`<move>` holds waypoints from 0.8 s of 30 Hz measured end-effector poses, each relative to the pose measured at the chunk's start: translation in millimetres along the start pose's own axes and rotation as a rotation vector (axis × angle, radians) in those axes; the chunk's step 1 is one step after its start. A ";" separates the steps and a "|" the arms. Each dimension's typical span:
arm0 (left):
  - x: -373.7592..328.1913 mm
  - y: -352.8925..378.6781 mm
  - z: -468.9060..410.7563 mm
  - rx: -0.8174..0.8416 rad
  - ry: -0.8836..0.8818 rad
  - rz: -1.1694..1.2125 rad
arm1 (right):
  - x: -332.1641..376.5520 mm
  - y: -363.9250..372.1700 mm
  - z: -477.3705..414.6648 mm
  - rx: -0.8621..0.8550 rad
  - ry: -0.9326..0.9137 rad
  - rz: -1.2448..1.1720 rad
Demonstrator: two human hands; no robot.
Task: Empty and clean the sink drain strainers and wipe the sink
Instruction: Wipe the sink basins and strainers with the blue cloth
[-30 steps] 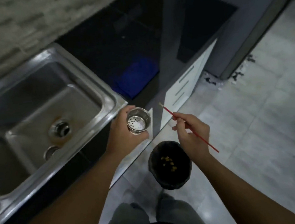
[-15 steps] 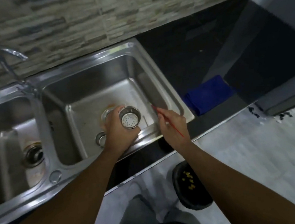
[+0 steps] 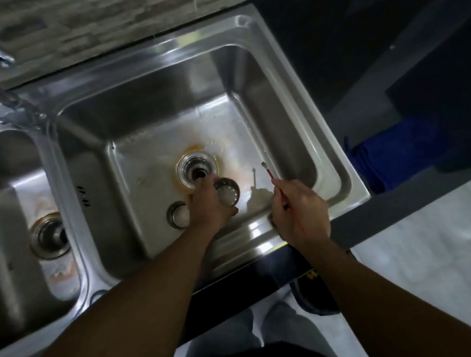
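- Over the right basin (image 3: pixel 248 96), left hand (image 3: pixel 208 208) grips the strainer (image 3: pixel 227 192), fingers (image 3: pixel 204 185) curled round it — open drain (image 3: pixel 197 171) just beyond, up-left.
- Right hand (image 3: pixel 300 212), farther off, pinches a thin red stick (image 3: pixel 269 172).

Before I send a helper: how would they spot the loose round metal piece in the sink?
Look in the right basin. The round metal piece lies on its floor, nearer the front than the open drain; unlike the perforated strainer, it is not in the left hand.
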State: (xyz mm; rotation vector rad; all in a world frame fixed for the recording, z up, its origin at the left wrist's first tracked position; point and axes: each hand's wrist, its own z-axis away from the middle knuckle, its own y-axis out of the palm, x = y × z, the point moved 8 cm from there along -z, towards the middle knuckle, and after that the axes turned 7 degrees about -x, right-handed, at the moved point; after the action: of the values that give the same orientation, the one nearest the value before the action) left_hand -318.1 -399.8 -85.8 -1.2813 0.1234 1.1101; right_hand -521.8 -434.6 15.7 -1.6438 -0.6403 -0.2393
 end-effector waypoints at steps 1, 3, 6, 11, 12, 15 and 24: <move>0.9 6.0 -5.4 0.018 -0.001 -0.018 | -0.8 0.1 0.1 0.000 -0.005 0.003; 1.5 17.5 -14.8 0.056 0.011 -0.029 | -1.9 1.5 0.0 0.001 -0.007 0.005; 2.9 30.4 -22.6 0.104 0.033 -0.056 | -2.6 3.6 -0.6 0.011 -0.008 0.028; 4.4 44.1 -29.0 0.125 0.066 -0.036 | -1.0 0.6 -0.8 -0.026 -0.014 0.043; 4.8 46.8 -30.3 0.131 0.069 -0.028 | -0.5 0.2 -0.9 -0.035 -0.017 0.047; 7.0 52.0 -32.0 0.141 0.078 -0.022 | 1.3 -0.5 -0.8 -0.043 -0.023 0.044; 19.1 34.0 -26.0 0.093 0.067 -0.072 | 1.7 1.9 -0.5 -0.001 -0.013 0.033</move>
State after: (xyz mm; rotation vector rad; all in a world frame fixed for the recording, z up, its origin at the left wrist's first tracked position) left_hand -319.8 -413.6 -130.5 -1.2304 0.1758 0.9892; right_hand -519.3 -434.8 15.0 -1.6569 -0.6224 -0.2045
